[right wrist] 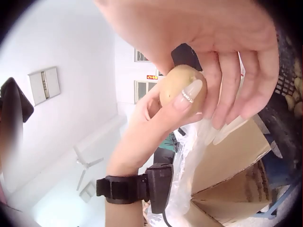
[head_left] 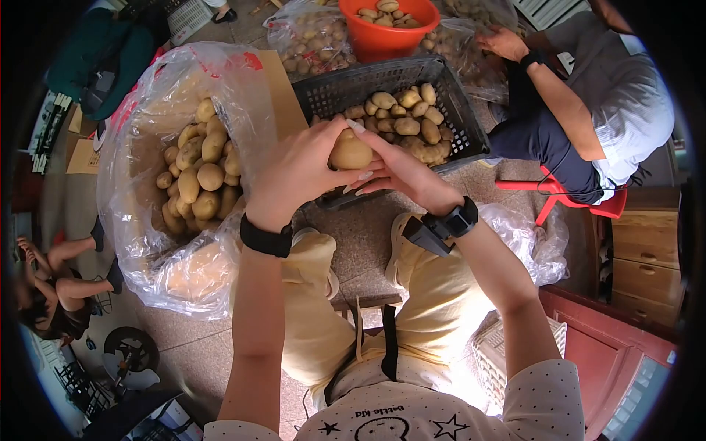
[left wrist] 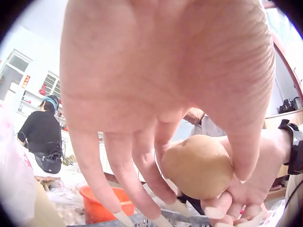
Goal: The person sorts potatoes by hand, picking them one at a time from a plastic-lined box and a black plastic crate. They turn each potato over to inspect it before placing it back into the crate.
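Observation:
A single round potato (head_left: 351,150) is held between both hands, above the near edge of a black crate (head_left: 463,110). My left hand (head_left: 298,173) grips it from the left, and in the right wrist view the left thumb lies across the potato (right wrist: 177,87). My right hand (head_left: 401,165) holds its right side, with fingers near its underside. The left wrist view shows the potato (left wrist: 198,166) between the left thumb and index finger, the other left fingers extended beside it. More potatoes (head_left: 407,126) lie in the crate.
A plastic-lined box (head_left: 140,147) of potatoes stands at the left, cardboard (head_left: 283,95) beside it. Behind the crate are an orange bucket (head_left: 390,37) and bagged potatoes (head_left: 309,44). Someone (head_left: 618,95) sits at the right on a red stool (head_left: 614,206).

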A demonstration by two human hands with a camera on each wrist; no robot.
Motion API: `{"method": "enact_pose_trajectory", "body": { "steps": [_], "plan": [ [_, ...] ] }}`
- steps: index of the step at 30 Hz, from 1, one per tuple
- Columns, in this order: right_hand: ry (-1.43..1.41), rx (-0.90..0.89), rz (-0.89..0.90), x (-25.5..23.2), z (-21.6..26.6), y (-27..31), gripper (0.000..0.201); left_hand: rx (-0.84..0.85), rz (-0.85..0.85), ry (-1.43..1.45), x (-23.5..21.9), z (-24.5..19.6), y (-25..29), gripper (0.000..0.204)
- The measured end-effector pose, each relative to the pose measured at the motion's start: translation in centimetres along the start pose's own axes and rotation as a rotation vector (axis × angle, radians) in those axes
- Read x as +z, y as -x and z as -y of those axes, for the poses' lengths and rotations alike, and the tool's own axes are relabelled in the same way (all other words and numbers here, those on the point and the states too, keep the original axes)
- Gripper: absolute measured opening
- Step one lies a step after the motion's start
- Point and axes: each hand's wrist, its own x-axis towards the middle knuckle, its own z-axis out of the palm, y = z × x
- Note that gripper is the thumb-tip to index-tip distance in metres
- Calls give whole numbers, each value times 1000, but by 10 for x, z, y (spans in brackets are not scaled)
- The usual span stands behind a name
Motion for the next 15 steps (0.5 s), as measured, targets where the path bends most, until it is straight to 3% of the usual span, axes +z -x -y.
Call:
{"method": "enact_pose_trajectory", "body": {
  "steps": [2,15],
  "plan": [
    [168,-42,-24,1,2,2,73,-5,8,-1,0,0,0,54],
    [243,-112,-12,3,-1,0,74,-88,44,-60,-4,3,5,50]
  ]
}}
